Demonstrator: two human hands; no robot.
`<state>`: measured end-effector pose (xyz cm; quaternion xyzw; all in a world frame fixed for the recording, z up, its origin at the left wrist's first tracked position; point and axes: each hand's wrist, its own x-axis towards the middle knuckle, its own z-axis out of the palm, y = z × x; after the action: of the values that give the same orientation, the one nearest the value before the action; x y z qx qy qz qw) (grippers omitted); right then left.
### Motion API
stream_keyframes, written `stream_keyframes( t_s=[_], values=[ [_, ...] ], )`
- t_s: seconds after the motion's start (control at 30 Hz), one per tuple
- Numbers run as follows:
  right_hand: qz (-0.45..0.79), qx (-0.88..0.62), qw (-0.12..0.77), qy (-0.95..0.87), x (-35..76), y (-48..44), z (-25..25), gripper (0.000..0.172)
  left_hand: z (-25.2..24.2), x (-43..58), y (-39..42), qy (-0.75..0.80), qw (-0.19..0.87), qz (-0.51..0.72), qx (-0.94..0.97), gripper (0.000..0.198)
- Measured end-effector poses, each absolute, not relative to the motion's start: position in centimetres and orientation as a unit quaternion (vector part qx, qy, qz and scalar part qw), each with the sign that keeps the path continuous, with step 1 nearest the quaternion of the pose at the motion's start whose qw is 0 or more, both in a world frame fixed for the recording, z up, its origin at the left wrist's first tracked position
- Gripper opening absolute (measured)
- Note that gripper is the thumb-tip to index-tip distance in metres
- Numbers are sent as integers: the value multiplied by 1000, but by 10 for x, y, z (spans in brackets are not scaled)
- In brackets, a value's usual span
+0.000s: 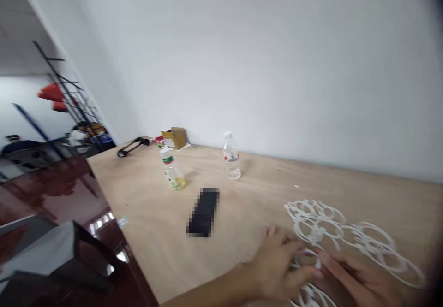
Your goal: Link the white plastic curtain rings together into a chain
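A white plastic frame of joined rings [332, 228] lies on the light wooden table [155, 233] at the lower right. My left hand [282, 263] rests on its near edge with fingers curled around a ring. My right hand [360, 279] comes in from the bottom right, its fingers pinching the same part of the white ring frame. The picture is smeared by motion, so the exact grip is hard to make out.
A dark flat object [203, 217] lies mid-table. Behind it stand a bottle with yellow liquid [172, 169] and a clear bottle [231, 156]. A small cardboard box [175, 138] and a black tool [131, 146] sit by the white wall. A dark red glossy surface [69, 196] adjoins on the left.
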<state>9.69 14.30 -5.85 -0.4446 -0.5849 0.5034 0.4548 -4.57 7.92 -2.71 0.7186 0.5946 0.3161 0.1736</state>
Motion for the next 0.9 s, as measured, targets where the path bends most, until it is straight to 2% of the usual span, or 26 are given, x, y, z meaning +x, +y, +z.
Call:
stream_keyframes(
  t_s=[0.07,0.13,0.27,0.37,0.47,0.57,0.67,0.8,0.9],
  values=[
    [549,-413,400,-606,109,147,-43,34,-22,-45,79,576,164,348,721,35],
    [555,-403,417,-596,114,148,-35,37,-21,-49,79,562,153,376,721,35],
    [454,-473,516,-551,113,148,-37,37,-26,-63,79,581,99,392,706,35],
    [365,-502,526,-581,111,148,-40,28,-27,-69,80,594,105,376,703,31],
    [300,-506,488,-644,108,149,-40,13,-24,-69,80,577,129,314,743,31],
    [245,-510,416,-712,105,150,-41,18,-21,-68,80,558,146,268,772,24],
    [213,-515,362,-747,103,150,-42,11,-18,-68,80,546,159,268,778,16],
    [240,-492,376,-748,104,147,-41,11,-16,-66,79,544,158,287,773,16],
    [332,-468,391,-720,105,144,-38,12,-15,-64,80,552,149,307,761,17]
  ],
)
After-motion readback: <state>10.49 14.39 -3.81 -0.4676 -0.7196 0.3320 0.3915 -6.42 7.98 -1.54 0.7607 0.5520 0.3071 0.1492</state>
